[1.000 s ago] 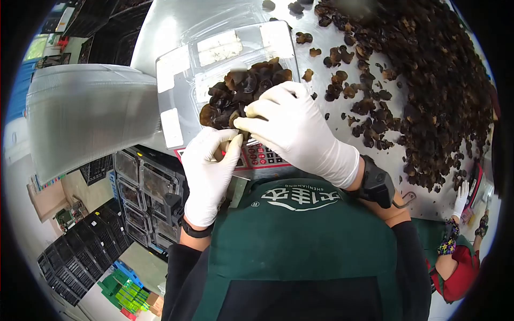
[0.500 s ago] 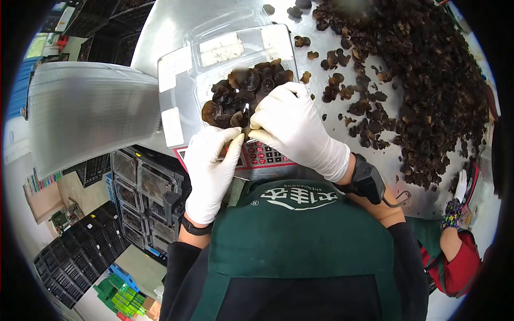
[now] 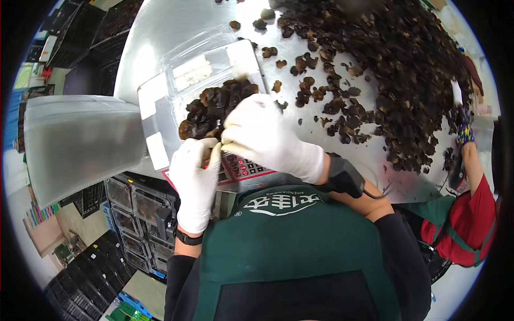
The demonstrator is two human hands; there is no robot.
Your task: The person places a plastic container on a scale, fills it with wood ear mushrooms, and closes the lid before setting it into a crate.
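Both of my hands wear white gloves and meet at the front edge of a clear plastic container (image 3: 175,119), fingertips nearly touching. Dark brown wood ear mushrooms (image 3: 214,104) are heaped in the container, which lies with its lid folded back on a digital scale (image 3: 148,102). My left hand (image 3: 194,174) pinches thumb and fingers together at the near corner. Beside it my right hand (image 3: 262,131) is closed in a pinch too, its wrist over part of the scale's red keypad (image 3: 241,167). Whatever lies between the fingertips is hidden.
A large pile of wood ears (image 3: 412,69) spreads over the metal table (image 3: 305,139), with loose pieces near the scale. Left of the scale leans a stack of clear containers (image 3: 80,144). Black crates (image 3: 85,267) stand below. At right, another person's gloved hand (image 3: 456,92) reaches into the pile.
My view has shifted, so the scale and hands appear farther left. Both hands stay pinched at the container's front edge. The other person's gloved hand has reached farther up into the pile.
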